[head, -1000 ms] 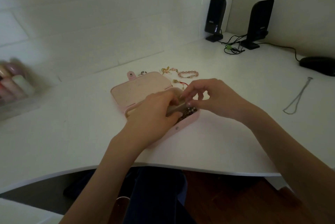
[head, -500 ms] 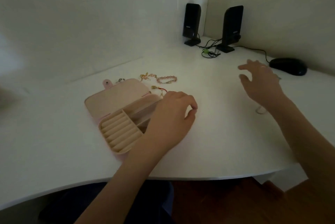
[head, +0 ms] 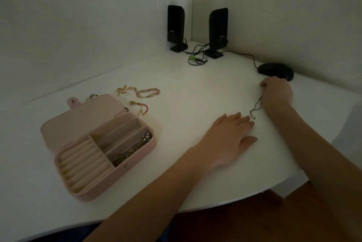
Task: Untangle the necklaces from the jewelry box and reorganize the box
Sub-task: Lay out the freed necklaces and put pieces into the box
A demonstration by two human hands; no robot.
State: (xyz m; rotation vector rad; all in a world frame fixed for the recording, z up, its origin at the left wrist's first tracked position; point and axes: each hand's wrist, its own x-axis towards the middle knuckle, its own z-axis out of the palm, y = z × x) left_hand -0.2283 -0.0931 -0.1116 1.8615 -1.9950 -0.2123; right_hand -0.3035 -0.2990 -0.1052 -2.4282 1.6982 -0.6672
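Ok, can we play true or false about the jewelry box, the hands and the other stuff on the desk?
1. The jewelry box is open. True.
2. The right hand holds a thin chain. True.
3. The left hand is inside the box. False: it lies flat on the desk, away from the box.
4. The pink bead bracelet sits in the box. False: it lies on the desk behind the box.
5. Two black speakers stand in the corner. True.
6. The box is completely bare inside. False: tangled jewelry lies in one long slot.
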